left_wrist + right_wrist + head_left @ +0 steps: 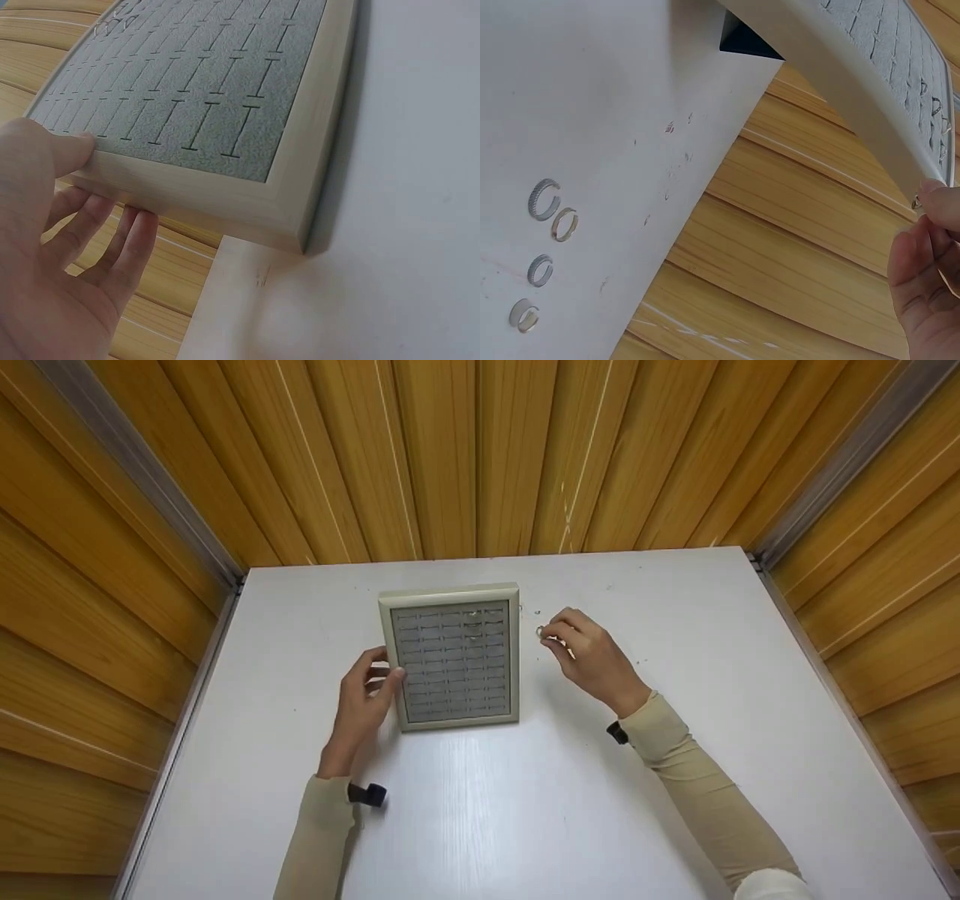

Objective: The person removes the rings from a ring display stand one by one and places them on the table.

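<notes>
The framed ring display (514,660) is propped up on the white table (225,810), a few rings (936,106) tucked into slots near its upper right, too tiny to count for sure. More loose rings (534,206) lie on the tabletop. Left hand (365,701) grips the frame's side, thumb in front, fingers partly hidden behind. Right hand (589,652) pinches one small ring (916,202) just beside the frame, mostly covered by fingertips.
</notes>
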Motion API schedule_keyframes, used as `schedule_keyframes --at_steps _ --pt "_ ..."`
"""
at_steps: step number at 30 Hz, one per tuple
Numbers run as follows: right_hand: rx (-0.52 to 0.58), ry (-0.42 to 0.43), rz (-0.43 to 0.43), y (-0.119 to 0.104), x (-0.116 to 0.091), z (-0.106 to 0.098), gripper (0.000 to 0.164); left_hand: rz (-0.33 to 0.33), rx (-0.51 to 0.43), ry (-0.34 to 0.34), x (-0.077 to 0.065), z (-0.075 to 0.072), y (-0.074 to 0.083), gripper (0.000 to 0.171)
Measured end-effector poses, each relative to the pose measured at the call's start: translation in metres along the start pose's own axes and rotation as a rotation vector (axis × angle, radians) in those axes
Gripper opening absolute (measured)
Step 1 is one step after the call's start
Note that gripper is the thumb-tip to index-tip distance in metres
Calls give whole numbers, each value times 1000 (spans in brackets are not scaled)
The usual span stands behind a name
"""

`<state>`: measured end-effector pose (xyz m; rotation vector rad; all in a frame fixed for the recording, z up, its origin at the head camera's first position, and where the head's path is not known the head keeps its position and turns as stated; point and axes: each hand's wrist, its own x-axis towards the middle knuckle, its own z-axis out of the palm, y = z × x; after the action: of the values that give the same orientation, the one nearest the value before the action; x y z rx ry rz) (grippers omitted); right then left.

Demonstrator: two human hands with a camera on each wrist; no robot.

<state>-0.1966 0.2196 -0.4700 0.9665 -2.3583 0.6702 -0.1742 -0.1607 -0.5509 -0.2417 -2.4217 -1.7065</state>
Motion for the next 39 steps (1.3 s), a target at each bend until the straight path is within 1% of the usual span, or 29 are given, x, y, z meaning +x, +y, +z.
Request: schedule_keyframes --at_steps 3,11,18,26,32,39 --pt "-2 0 14 5 -5 -3 7 1 -5 0 1 -1 1 41" --pt "-24 -36 74 18 -22 -8 7 -5 -7 5 1 -2 3 39" --pt "-46 -63 110 31 -35 -10 5 10 -18 4 2 -1 3 37" --pt "-48 -113 177 44 -56 -7 7 -10 -10 0 2 0 3 39" --pt "-36 -153 206 51 -71 -3 7 -23 11 3 1 0 4 42" --pt "-15 -200 276 58 -82 0 7 -25 8 5 0 0 3 42"
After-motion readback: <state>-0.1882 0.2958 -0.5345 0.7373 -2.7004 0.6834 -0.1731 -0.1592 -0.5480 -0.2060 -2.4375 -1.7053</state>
